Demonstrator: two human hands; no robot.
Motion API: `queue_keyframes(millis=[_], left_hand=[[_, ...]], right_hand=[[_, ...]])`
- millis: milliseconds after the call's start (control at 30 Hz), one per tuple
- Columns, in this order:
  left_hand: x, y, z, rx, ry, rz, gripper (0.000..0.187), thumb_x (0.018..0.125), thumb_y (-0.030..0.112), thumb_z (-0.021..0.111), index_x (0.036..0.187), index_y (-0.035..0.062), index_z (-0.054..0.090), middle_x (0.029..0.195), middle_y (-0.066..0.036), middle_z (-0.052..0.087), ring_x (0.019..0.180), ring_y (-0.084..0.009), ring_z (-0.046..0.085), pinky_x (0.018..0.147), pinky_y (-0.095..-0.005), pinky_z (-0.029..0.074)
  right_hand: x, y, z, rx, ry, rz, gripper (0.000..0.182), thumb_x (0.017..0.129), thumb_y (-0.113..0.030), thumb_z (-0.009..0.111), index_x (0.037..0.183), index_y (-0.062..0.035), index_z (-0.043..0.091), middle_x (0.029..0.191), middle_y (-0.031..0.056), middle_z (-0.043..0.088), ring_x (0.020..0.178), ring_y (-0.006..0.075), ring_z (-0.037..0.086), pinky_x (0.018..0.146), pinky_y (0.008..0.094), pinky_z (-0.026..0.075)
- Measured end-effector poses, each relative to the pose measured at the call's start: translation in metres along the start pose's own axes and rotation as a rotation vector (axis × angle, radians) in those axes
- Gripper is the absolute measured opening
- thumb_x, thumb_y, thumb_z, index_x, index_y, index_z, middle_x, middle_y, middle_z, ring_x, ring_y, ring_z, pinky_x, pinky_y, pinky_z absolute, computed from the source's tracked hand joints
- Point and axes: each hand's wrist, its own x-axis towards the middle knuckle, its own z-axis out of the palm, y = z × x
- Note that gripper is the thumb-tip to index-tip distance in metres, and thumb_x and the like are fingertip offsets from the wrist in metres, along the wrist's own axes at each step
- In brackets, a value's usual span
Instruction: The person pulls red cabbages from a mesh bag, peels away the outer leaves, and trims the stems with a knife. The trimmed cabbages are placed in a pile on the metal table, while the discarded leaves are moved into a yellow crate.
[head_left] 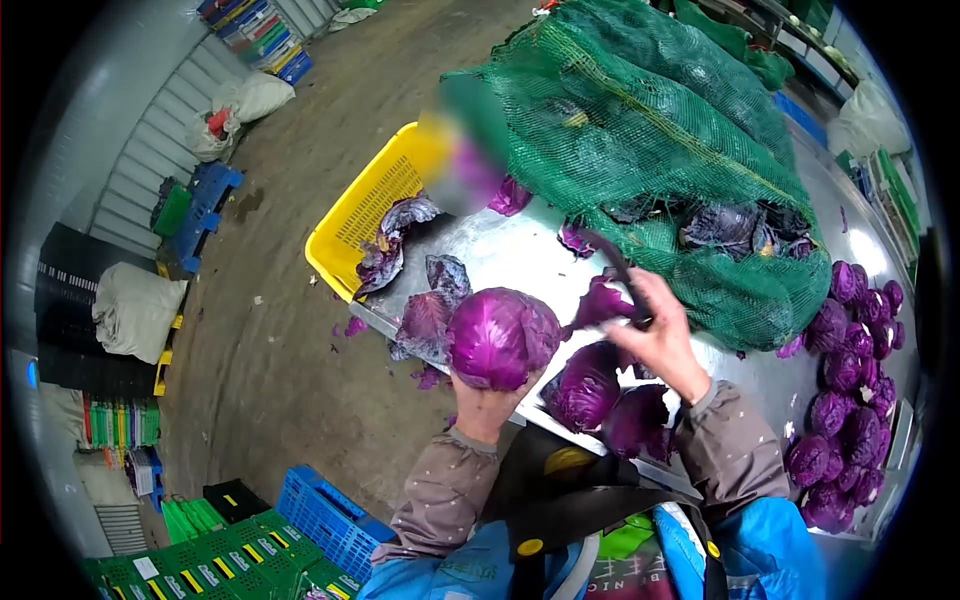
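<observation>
One red cabbage (503, 338) rested in the cupped left hand (482, 408) over the left edge of the worktop (535, 232); the right hand (664, 338) clasped a dark curved knife (620, 265), and another cabbage (588, 388) lay by the near edge.

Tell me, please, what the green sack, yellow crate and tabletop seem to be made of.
Green sack: probably plastic netting, matt, given its open weave. Yellow crate: likely moulded plastic, smooth, with slotted walls. Tabletop: apparently metal, smooth and silvery, with bright glare.
</observation>
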Motion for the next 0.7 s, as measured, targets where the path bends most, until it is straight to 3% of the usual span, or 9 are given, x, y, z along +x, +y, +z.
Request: queue_keyframes(millis=[33,133,200,333,400,533,567,667,700], left_hand=[[0.000,0.002,0.008,-0.504,0.105,-0.180,0.084,0.069,0.004,0.078,0.135,0.0054,0.025,0.132,-0.014,0.043,0.117,-0.0252,0.050,0.097,-0.0397,0.046],[0.005,0.004,0.025,0.752,-0.127,0.321,0.082,0.067,0.006,0.080,0.133,0.0033,0.031,0.131,-0.014,0.044,0.112,-0.0235,0.054,0.095,-0.0402,0.047],[0.002,0.007,0.031,1.028,-0.157,0.274,0.064,0.081,0.043,0.063,0.132,0.0132,0.039,0.135,-0.007,0.042,0.125,-0.0224,0.040,0.103,-0.0507,0.033],[-0.005,0.002,0.032,-0.742,-0.041,-0.395,0.066,0.080,0.042,0.062,0.132,0.0086,0.040,0.132,-0.013,0.042,0.122,-0.0329,0.041,0.106,-0.0518,0.030],[-0.006,-0.004,0.028,-1.334,-0.011,-0.614,0.066,0.078,0.044,0.063,0.132,0.0107,0.042,0.129,-0.012,0.043,0.121,-0.0335,0.040,0.105,-0.0515,0.029],[-0.007,-0.005,0.040,-1.252,-0.248,-0.551,0.062,0.081,0.039,0.060,0.134,0.0165,0.039,0.130,-0.007,0.044,0.121,-0.0305,0.041,0.103,-0.0534,0.028],[-0.007,-0.004,0.047,-1.208,-0.230,-0.550,0.061,0.082,0.038,0.060,0.135,0.0172,0.039,0.129,-0.007,0.044,0.120,-0.0301,0.041,0.102,-0.0536,0.028],[-0.004,-0.017,0.055,-1.100,-0.228,-0.582,0.055,0.087,0.035,0.056,0.136,0.0168,0.038,0.130,-0.008,0.043,0.120,-0.0279,0.041,0.100,-0.0491,0.033],[-0.005,-0.024,0.056,-0.563,-0.229,-0.452,0.053,0.084,0.032,0.060,0.131,0.0136,0.043,0.124,-0.007,0.049,0.115,-0.0267,0.046,0.095,-0.0465,0.037]], right_hand=[[0.002,-0.019,0.004,-0.087,-0.051,-0.123,0.062,0.065,-0.019,0.079,0.119,-0.0024,0.054,0.114,0.0155,0.055,0.100,0.0269,0.058,0.085,0.0353,0.048],[-0.002,-0.067,0.023,-0.008,-0.206,-0.075,0.049,0.069,-0.012,0.074,0.115,-0.0082,0.056,0.109,0.0138,0.056,0.091,0.0251,0.061,0.075,0.0338,0.051],[-0.003,-0.050,0.023,0.012,-0.176,-0.127,0.036,0.073,-0.007,0.069,0.107,-0.0057,0.057,0.098,0.0127,0.060,0.085,0.0223,0.063,0.071,0.0310,0.052],[-0.005,-0.036,-0.010,0.698,0.119,0.414,0.025,0.079,0.001,0.061,0.103,0.0004,0.054,0.084,0.0026,0.062,0.076,0.0109,0.061,0.062,0.0263,0.049],[-0.008,-0.017,-0.020,0.265,0.146,0.315,0.027,0.078,-0.002,0.063,0.103,-0.0006,0.053,0.087,0.0006,0.060,0.077,0.0112,0.059,0.066,0.0244,0.047],[-0.017,-0.029,-0.008,0.016,0.030,-0.017,0.043,0.069,-0.012,0.075,0.106,0.0010,0.058,0.098,0.0114,0.059,0.092,0.0218,0.058,0.078,0.0312,0.047],[-0.019,-0.034,-0.010,0.125,-0.035,0.111,0.039,0.070,-0.013,0.076,0.104,0.0004,0.061,0.098,0.0121,0.061,0.092,0.0235,0.059,0.080,0.0327,0.046],[-0.024,-0.048,-0.019,0.313,-0.075,0.302,0.035,0.073,-0.009,0.073,0.106,-0.0007,0.063,0.091,0.0033,0.063,0.074,0.0101,0.056,0.067,0.0245,0.046],[-0.027,-0.048,-0.023,0.331,-0.083,0.309,0.035,0.074,-0.007,0.073,0.107,-0.0014,0.063,0.092,0.0000,0.062,0.071,0.0051,0.051,0.062,0.0216,0.044]])
